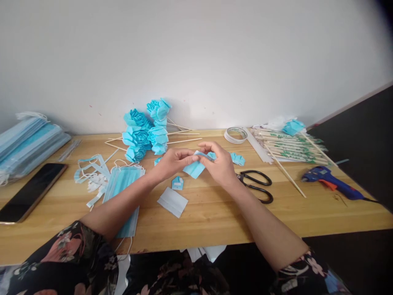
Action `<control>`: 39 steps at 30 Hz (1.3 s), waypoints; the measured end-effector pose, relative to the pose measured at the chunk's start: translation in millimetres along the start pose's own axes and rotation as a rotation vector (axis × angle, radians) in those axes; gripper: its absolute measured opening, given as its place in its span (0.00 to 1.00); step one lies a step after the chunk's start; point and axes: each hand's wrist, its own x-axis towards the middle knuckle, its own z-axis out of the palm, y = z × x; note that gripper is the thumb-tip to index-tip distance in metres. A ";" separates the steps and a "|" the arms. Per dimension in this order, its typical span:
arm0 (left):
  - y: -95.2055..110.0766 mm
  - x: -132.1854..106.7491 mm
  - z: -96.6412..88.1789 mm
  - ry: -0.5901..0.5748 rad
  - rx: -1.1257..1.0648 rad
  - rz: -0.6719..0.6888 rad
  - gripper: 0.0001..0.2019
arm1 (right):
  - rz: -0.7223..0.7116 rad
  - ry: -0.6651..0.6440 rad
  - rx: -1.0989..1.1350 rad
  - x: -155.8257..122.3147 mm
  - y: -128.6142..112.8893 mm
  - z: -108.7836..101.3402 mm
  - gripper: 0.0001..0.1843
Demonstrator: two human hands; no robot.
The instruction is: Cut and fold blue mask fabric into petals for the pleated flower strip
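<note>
Both my hands meet over the middle of the table, pinching one blue piece of mask fabric [194, 169]. My left hand [175, 160] grips its left upper edge between thumb and fingers. On the other side, my right hand [217, 163] holds the upper right edge, its fingers curled over. Below them lie a small folded blue piece [177, 183] and a flat whitish fabric square [172, 202]. More blue petal-like pieces [237, 159] lie just right of my right hand. A whole blue face mask [124, 184] rests partly beneath my left forearm.
Blue fabric flowers [136, 133] on sticks stand at the back. Black-handled scissors [256, 186], a tape roll [235, 135], wrapped sticks [288, 145] and a blue glue gun [333, 182] lie right. Stacked masks [33, 143], a phone [32, 192] and cut scraps [93, 174] lie left.
</note>
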 end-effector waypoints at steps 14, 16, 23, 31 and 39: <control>-8.0 3.1 1.7 0.033 0.023 -0.003 0.10 | -0.014 -0.063 0.009 2.7 -0.1 -4.7 0.06; -7.8 2.7 2.1 0.023 0.016 -0.029 0.10 | -0.011 -0.049 0.000 3.2 -0.8 -5.5 0.07; 7.7 -0.4 -4.2 0.003 0.097 -0.101 0.11 | 0.034 0.014 -0.015 5.0 -1.6 -9.0 0.09; 5.7 -11.4 0.0 0.025 0.132 -0.119 0.14 | -0.019 -0.018 0.011 2.8 -1.5 -5.2 0.08; -4.4 -15.6 10.7 0.207 0.245 -0.068 0.13 | -0.152 -0.073 -0.058 -0.4 2.5 -1.3 0.08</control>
